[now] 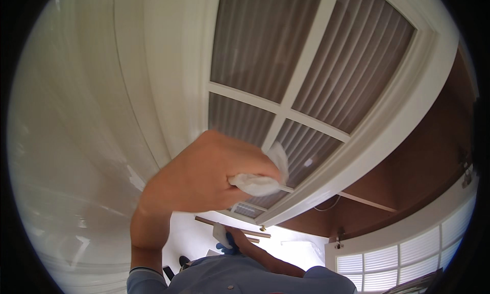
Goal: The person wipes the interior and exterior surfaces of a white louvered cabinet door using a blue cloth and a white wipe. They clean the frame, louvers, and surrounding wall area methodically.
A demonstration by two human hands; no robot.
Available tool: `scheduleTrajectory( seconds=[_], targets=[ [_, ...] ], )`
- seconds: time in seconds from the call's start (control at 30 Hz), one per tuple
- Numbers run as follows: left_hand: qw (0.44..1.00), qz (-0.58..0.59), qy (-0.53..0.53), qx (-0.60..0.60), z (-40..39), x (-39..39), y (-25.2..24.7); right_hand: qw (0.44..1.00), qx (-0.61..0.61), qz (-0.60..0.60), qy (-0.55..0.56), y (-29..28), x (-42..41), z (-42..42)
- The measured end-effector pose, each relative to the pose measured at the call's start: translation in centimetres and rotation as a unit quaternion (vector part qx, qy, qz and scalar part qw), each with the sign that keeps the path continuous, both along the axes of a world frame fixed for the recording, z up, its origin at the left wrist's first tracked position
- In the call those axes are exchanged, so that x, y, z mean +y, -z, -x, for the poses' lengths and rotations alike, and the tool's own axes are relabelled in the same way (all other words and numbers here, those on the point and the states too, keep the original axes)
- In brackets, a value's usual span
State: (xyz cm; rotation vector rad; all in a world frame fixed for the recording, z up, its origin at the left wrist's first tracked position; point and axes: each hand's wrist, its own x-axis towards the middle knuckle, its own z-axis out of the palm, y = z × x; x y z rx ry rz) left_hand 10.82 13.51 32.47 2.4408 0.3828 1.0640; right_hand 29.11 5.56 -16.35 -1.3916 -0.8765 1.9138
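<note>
Raised in front of the cabinet door, my left hand is closed around a crumpled white cloth or tissue, part of which sticks out past the fingers. It is over the lower panes of a white-framed glass door; whether the cloth touches the glass cannot be told. Pleated material shows through the panes. Lower down, near my body, my right hand holds a small white and blue object, its kind unclear. A small brass knob is at the door's lower corner.
Behind the door, the brown cabinet interior is open to view. A second white paned door stands open at the lower right on metal hinges. A glossy cream panel fills the left side. Thin brown bars lie beyond my right hand.
</note>
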Motion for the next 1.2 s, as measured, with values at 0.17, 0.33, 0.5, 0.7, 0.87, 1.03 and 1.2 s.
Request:
scheduleTrajectory(
  seconds=[0.17,0.33,0.5,0.7,0.87,1.03,1.2],
  targets=[
    [0.890,-0.212,-0.385,-0.123,1.5,0.1,-0.5,0.998,-0.006,0.054,-0.001,-1.0,-0.2,-0.3],
    [0.879,-0.209,-0.425,-0.057,0.9,1.9,0.3,0.978,-0.168,-0.117,-0.040,-2.6,-0.5,0.1],
    [0.945,-0.067,-0.320,0.000,0.5,-0.4,4.1,0.978,-0.157,-0.136,0.002,-3.0,-0.8,0.6],
    [0.921,-0.262,-0.288,0.026,-5.6,-0.1,14.2,0.985,-0.149,-0.079,-0.028,-2.7,-0.5,-0.2],
    [0.887,-0.253,-0.369,0.112,-6.8,-2.0,14.3,0.921,-0.250,-0.288,-0.074,0.0,-1.1,-0.7],
    [0.886,-0.232,-0.376,0.137,-6.9,-2.3,13.0,0.926,-0.263,-0.263,-0.070,-1.9,-1.3,-1.0],
    [0.865,-0.172,-0.429,0.194,-4.5,-4.5,11.0,0.928,-0.254,-0.270,-0.024,-0.5,-2.0,-1.9]
  ],
)
